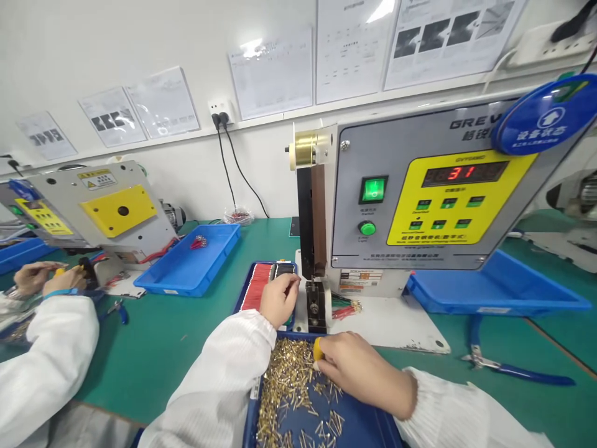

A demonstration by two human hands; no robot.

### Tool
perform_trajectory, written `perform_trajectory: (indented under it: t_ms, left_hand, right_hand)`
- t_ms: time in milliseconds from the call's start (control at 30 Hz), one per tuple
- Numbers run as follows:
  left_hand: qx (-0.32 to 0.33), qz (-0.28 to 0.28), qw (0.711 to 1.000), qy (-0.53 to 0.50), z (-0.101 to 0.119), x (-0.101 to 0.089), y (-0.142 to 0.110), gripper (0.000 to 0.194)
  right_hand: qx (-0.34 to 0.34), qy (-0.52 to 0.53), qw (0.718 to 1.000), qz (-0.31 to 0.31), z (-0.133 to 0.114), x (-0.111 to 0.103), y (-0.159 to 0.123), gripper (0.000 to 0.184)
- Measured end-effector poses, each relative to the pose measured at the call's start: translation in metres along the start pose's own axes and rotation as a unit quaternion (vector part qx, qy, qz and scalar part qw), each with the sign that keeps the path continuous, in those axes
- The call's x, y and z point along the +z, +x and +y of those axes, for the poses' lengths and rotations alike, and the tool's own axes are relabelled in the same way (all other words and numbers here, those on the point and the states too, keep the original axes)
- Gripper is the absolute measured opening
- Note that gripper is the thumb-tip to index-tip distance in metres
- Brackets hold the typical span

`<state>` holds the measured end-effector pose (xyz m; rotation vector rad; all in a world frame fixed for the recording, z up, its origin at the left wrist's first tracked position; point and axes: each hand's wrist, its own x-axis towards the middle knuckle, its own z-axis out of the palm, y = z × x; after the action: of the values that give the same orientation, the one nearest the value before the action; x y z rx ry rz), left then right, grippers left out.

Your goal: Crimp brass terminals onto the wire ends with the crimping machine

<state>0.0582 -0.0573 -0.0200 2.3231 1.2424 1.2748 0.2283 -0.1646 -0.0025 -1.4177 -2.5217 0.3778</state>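
My right hand (pixel 361 370) rests over a blue tray (pixel 361 426) heaped with brass pins (pixel 289 386), its fingers (pixel 338 350) together, the thumb end capped in yellow. My left hand (pixel 280 300), fingers bunched, hovers above red wires (pixel 256 286) beside the crimping machine (pixel 420 186); I cannot tell whether either hand holds anything.

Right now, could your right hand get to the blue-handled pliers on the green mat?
Probably yes. Your right hand is over the blue tray of brass pins, and the blue-handled pliers lie off to its right on the green mat, with the way across looking open.
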Motion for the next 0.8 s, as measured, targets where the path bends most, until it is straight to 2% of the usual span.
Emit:
perform_trajectory:
  t_ms: [167,233,333,433,600,800]
  left_hand:
    - [-0.001,-0.007,0.998,0.069,-0.009,-0.008,0.007,0.022]
    - [-0.04,-0.025,0.989,0.141,-0.019,-0.021,0.013,0.023]
    - [-0.133,-0.067,0.956,0.253,-0.041,-0.043,0.021,0.023]
    - [-0.177,-0.081,0.937,0.29,-0.064,-0.056,0.021,0.023]
    - [-0.188,-0.107,0.932,0.292,-0.085,-0.054,0.017,0.017]
    - [-0.19,-0.111,0.929,0.297,-0.088,-0.049,0.018,0.021]
  right_hand:
    - [0.005,0.034,0.999,0.001,0.0,-0.002,-0.001,0.018]
    - [0.019,0.033,0.999,0.003,-0.001,-0.003,-0.002,0.018]
    - [0.032,0.024,0.999,-0.009,-0.003,-0.003,-0.002,0.02]
    - [0.024,0.031,0.999,-0.026,-0.004,-0.001,-0.001,0.021]
    - [0.024,0.033,0.999,-0.03,-0.006,-0.003,-0.001,0.025]
    - [0.031,0.009,0.999,-0.024,-0.008,-0.003,0.0,0.021]
